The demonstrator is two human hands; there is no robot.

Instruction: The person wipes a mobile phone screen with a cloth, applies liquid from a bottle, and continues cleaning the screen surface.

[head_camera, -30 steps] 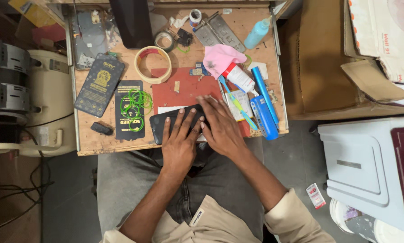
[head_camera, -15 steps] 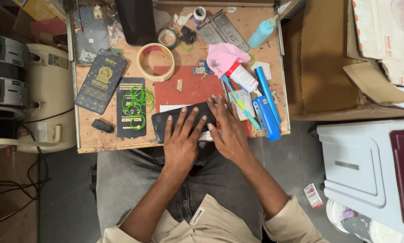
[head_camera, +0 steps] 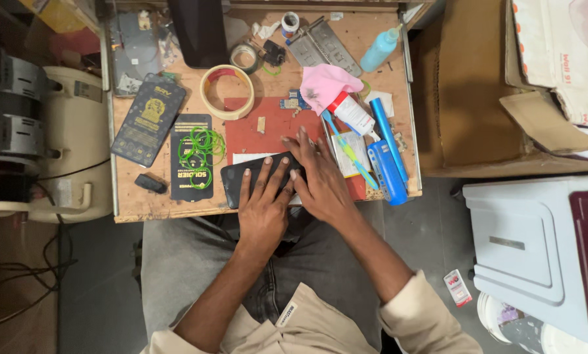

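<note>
A black smartphone (head_camera: 241, 180) lies flat on a red mat (head_camera: 268, 131) at the near edge of a small wooden worktable (head_camera: 176, 207). My left hand (head_camera: 264, 206) rests on the phone's right part with fingers spread flat. My right hand (head_camera: 320, 177) lies beside it, fingers splayed over the phone's right end and the mat. A white strip of paper (head_camera: 248, 158) shows just behind the phone. Neither hand grips anything.
On the table: a tape roll (head_camera: 226, 92), two dark flat packages (head_camera: 148, 119), green rubber bands (head_camera: 201, 147), a pink cloth (head_camera: 327, 85), a blue tool (head_camera: 386, 154), a blue bottle (head_camera: 379, 50). A cardboard box (head_camera: 477, 85) and grey plastic bin (head_camera: 536, 242) stand right; a cream machine (head_camera: 51, 144) stands left.
The view has shifted slightly. My right hand has slid a little right and forward, spreading over the phone's right end. My left hand stays on the phone.
</note>
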